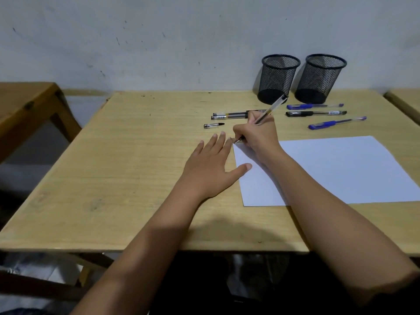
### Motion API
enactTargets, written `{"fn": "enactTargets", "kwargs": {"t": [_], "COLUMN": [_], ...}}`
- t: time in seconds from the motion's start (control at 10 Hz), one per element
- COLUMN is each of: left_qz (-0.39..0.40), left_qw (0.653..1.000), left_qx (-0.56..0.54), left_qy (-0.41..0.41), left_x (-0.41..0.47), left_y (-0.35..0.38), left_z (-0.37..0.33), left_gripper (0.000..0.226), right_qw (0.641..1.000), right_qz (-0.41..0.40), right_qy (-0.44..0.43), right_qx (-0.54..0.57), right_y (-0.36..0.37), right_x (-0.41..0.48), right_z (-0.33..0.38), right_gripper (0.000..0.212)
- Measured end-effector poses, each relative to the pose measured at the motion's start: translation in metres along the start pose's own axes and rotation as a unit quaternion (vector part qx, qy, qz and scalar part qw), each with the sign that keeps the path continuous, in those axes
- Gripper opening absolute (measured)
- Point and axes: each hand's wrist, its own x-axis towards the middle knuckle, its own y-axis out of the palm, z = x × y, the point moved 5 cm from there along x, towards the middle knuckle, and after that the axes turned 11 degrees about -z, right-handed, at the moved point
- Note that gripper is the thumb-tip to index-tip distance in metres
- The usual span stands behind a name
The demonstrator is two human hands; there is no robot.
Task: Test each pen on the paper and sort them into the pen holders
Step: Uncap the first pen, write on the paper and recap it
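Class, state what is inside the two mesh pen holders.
No pens show inside the left holder or right holder; the mesh looks see-through. Their dark bottoms hide anything small lying there.

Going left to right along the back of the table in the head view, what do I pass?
Loose pen cap → two black pens → left pen holder → right pen holder. Left out: the pen in the right hand and the three pens in front of the holders, which overlap them.

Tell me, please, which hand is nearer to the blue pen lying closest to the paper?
Right. The right hand, gripping a clear pen, sits left of the blue pen; the left hand lies flat farther left.
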Motion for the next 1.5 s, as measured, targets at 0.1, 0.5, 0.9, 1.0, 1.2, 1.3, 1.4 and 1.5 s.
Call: {"fn": "enactTargets", "kwargs": {"t": [0.1,0.5,0.9,1.0,1.2,1.3,1.4,1.5], "left_qz": [0.004,0.008,0.008,0.008,0.008,0.008,0.008,0.005], "left_qw": [1.000,1.000,1.000,1.000,1.000,1.000,1.000,1.000], "left_qx": [0.002,0.013,0.017,0.017,0.012,0.009,0.006,0.002], "left_qy": [0.002,0.006,0.006,0.007,0.006,0.005,0.005,0.005], "left_x": [-0.001,-0.001,-0.001,0.000,-0.001,-0.001,-0.001,-0.002], "left_y": [0.001,0.002,0.000,0.000,-0.001,-0.002,-0.001,-0.001], "left_z": [0.002,0.003,0.001,0.001,0.000,0.001,0.000,0.000], "left_gripper": [0.078,0.077,0.077,0.077,0.077,0.077,0.076,0.076], "right_qw": [1.000,1.000,1.000,1.000,1.000,1.000,1.000,1.000], "right_qz": [0.006,0.018,0.009,0.012,0.015,0.009,-0.007,-0.009], "right_qy": [0.001,-0.002,-0.008,-0.009,0.007,-0.002,0.013,0.013], "right_qx": [-0.010,-0.013,-0.021,-0.021,-0.003,-0.017,0.001,-0.009], "right_y": [0.002,0.003,-0.001,-0.001,-0.001,-0.002,-0.004,-0.004], "right_x": [0.000,-0.004,-0.005,-0.006,-0.006,-0.007,-0.007,-0.006], "right_z": [-0.004,-0.001,0.004,0.005,0.006,0.008,0.008,0.007], "right_gripper": [0.045,0.041,0.046,0.041,0.045,0.046,0.043,0.044]}}
